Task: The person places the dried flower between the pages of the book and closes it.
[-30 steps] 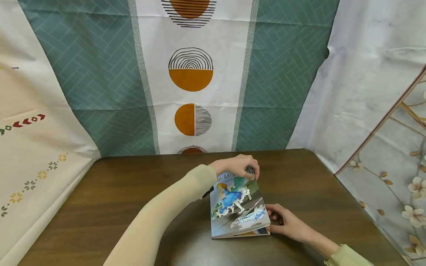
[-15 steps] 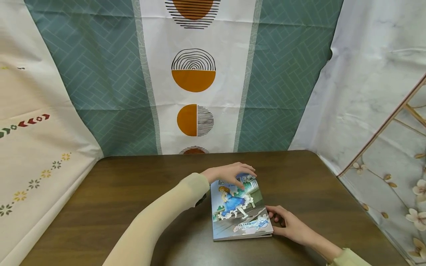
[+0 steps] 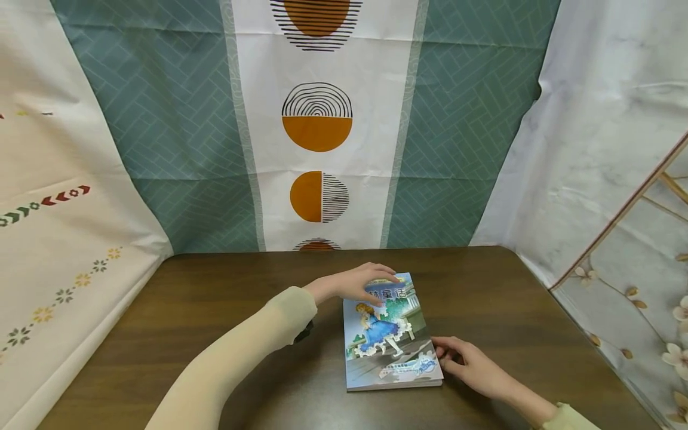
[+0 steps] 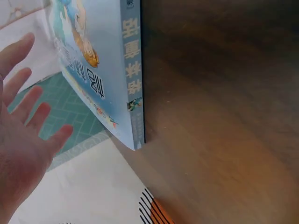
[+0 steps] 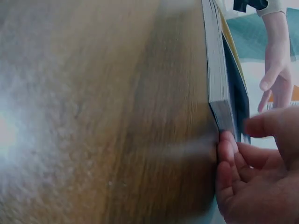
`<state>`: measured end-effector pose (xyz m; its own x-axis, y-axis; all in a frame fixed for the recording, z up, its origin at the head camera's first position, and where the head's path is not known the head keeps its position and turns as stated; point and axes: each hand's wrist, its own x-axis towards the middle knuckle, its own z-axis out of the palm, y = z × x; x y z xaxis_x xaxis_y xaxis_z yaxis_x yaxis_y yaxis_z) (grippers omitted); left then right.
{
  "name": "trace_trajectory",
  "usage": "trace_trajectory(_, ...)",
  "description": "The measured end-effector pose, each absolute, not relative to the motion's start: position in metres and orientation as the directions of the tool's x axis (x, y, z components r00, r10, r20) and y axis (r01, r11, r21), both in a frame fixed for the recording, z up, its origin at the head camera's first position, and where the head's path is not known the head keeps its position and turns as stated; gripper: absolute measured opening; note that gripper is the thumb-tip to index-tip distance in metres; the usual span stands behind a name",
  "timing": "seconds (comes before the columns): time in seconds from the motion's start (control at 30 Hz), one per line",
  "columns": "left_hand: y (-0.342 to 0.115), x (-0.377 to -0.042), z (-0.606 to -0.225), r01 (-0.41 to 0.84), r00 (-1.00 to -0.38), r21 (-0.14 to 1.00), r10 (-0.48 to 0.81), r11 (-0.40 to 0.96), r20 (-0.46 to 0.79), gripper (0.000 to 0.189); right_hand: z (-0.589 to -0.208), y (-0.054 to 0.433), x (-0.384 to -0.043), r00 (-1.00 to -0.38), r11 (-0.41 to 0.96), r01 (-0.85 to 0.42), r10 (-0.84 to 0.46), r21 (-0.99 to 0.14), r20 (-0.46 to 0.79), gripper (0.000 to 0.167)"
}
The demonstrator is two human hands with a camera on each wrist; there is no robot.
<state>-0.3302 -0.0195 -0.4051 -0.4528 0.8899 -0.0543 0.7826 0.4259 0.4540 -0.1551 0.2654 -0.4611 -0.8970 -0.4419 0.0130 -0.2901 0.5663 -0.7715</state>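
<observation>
A paperback storybook (image 3: 384, 343) lies face up on the table, its blue cover showing a figure in a blue dress and Chinese characters. In the right wrist view, the cover stands a little apart from the page block (image 5: 219, 70) at the edge. My left hand (image 3: 362, 283) hovers over the book's upper left part, fingers spread; in the left wrist view, this hand (image 4: 25, 126) holds nothing. Beside the book's lower right edge is my right hand (image 3: 470, 364), loosely curled, its fingertips (image 5: 226, 144) right at the edge and its thumb apart from them.
The dark wooden table (image 3: 258, 280) extends around the book on all sides. A patterned green and white cloth (image 3: 322, 149) hangs behind its back edge. Light cloths flank it, a cream one (image 3: 70, 239) on the left and a marbled floral one (image 3: 602, 179) on the right.
My left hand has let go of the book's top right corner and moved left with fingers spread. The lifted cover has come down. My right hand has barely moved.
</observation>
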Motion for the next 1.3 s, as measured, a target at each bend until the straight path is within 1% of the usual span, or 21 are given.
trace_trajectory(0.1, -0.029, -0.324, -0.405, 0.775, -0.468, 0.464, 0.883, 0.429, -0.037, 0.062, -0.458, 0.264, -0.153, -0.913, 0.605, -0.261, -0.408, -0.753, -0.011, 0.047)
trace_trajectory(0.23, -0.043, -0.313, -0.404, 0.758, -0.497, 0.482, 0.868, 0.439, -0.009, 0.064, -0.457, 0.261, -0.150, -0.923, 0.603, -0.245, -0.385, -0.760, -0.008, 0.051)
trace_trajectory(0.43, -0.064, -0.298, -0.405, 0.732, -0.555, 0.503, 0.831, 0.459, 0.049, 0.063, -0.461, 0.258, -0.145, -0.916, 0.564, -0.272, -0.400, -0.780, 0.030, 0.055)
trace_trajectory(0.67, -0.091, -0.281, -0.405, 0.662, -0.638, 0.552, 0.768, 0.507, 0.060, 0.063, -0.463, 0.258, -0.144, -0.914, 0.568, -0.304, -0.400, -0.765, 0.065, 0.054)
trace_trajectory(0.97, -0.117, -0.257, -0.406, 0.640, -0.674, 0.538, 0.737, 0.548, 0.052, 0.064, -0.464, 0.256, -0.144, -0.920, 0.570, -0.314, -0.379, -0.759, 0.095, 0.051)
trace_trajectory(1.3, -0.142, -0.242, -0.404, 0.653, -0.686, 0.506, 0.723, 0.564, 0.081, 0.064, -0.467, 0.257, -0.141, -0.924, 0.561, -0.308, -0.369, -0.768, 0.101, 0.049)
